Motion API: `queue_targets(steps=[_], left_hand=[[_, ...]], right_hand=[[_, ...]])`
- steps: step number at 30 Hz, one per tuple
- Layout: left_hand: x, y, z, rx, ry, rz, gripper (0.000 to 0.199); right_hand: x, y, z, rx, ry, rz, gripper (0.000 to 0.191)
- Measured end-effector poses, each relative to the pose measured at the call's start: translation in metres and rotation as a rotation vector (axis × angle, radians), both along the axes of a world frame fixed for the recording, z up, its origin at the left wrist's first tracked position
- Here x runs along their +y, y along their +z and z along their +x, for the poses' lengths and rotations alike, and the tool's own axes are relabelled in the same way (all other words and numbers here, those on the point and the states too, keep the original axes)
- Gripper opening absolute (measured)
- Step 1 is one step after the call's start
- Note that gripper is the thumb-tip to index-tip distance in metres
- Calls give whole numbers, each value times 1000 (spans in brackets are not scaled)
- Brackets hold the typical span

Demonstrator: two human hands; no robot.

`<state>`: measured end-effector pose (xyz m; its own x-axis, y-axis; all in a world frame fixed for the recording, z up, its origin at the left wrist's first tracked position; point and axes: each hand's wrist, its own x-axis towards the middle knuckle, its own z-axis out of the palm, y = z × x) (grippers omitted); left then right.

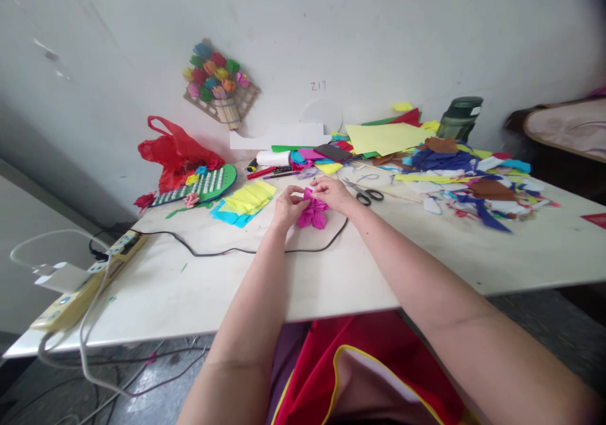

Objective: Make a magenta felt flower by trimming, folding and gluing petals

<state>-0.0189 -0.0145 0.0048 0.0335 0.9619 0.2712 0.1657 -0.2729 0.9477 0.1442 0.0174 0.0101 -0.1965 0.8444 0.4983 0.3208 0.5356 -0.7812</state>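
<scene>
A magenta paper flower [313, 215] with several spread petals is at the middle of the white table, between my hands. My left hand [290, 206] pinches the flower's left upper edge between thumb and fingers. From the other side, my right hand [331, 194] has its fingertips closed on the upper petals. Black-handled scissors [369, 196] lie just right of my right hand. Yellow paper sheets [250, 196] rest on blue sheets [231, 215] to the left of my left hand.
A black cable [227, 251] crosses the table in front of my hands, from a power strip [95, 286] at left. Paper scraps [492, 191] pile up at right near a green bottle [460, 119]. A red bag [177, 153] stands back left.
</scene>
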Motion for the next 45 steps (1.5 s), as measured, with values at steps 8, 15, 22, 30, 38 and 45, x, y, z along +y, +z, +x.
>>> queue_targets(steps=[8,15,22,30,38,45], left_hand=[[1,0,0,53,12,14,37],[-1,2,-1,84,8,10,33],[2,2,-3,-126,-72,-1,41],[-1,5,-3,-89,-115,-37,43],[-6,7,0,-22,-164,-25,41],[-6,8,1,-36,-176,-5,40]], right_hand=[[1,-1,3,87,75,-38,9],[-3,2,1,107,110,-55,11],[-10,7,-1,145,133,-45,15],[-19,18,5,131,18,-262,16],[-15,15,9,-43,14,-249,14],[-9,6,6,7,-19,-253,15]])
